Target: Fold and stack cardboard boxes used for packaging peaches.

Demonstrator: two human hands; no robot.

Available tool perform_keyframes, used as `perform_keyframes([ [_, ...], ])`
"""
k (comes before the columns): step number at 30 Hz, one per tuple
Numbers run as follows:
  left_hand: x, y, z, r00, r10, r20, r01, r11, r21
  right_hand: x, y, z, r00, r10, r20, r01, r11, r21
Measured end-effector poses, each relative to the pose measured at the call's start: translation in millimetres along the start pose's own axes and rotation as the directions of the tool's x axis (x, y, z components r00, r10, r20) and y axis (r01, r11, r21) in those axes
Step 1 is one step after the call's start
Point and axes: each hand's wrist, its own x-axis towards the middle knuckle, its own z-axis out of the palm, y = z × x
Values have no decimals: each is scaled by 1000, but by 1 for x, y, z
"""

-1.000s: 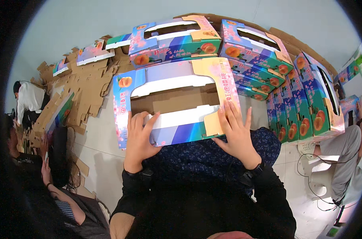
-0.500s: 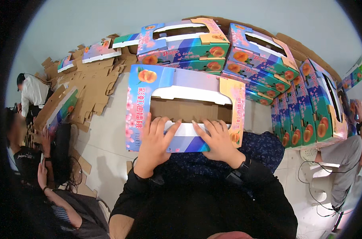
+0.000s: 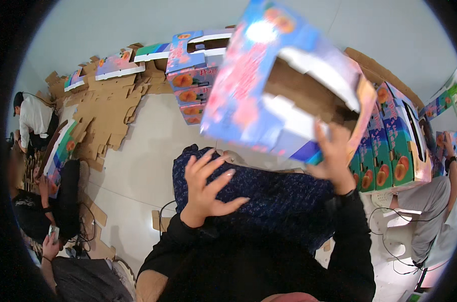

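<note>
Ahead of me a blue, pink and green fruit carton (image 3: 248,95) with peach pictures is lifted and tilted, slightly blurred. Its top has a long opening with white flaps, and brown inner cardboard shows through. My right hand (image 3: 334,158) grips the carton's near right edge, thumb outside and some fingers at the opening. Over my lap, my left hand (image 3: 206,189) is raised with spread fingers, apart from the carton and holding nothing. Dark blue patterned cloth (image 3: 258,201) covers my lap.
Similar cartons stand stacked (image 3: 191,75) behind at centre-left and in a row (image 3: 402,156) at right. Flattened cardboard (image 3: 105,105) lies on the floor at left. Several people sit at the left, one with a phone (image 3: 53,231); another person (image 3: 430,199) sits at right near cables.
The carton has risen from my lap, moving forward and right and turning at an angle. My left hand has come off it; my right hand has moved up and right with it.
</note>
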Motion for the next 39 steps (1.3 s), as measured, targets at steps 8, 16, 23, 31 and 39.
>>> perform_keyframes([
  [8,-27,-33,-8,969,-240,52,231,961,150,95,151,-59,996,-6,-89,-19,961,-277],
  [16,-27,-34,3,952,-301,60,291,948,132,97,268,11,776,487,401,-273,833,-482],
  [23,-28,-34,11,935,-305,181,295,952,80,89,227,46,824,561,84,-389,666,-637],
  [31,-29,-35,11,925,-328,194,316,945,88,80,251,43,842,536,58,-399,691,-603],
  [39,-31,-28,10,908,-332,257,319,943,94,48,110,69,979,195,-65,-204,959,-198],
])
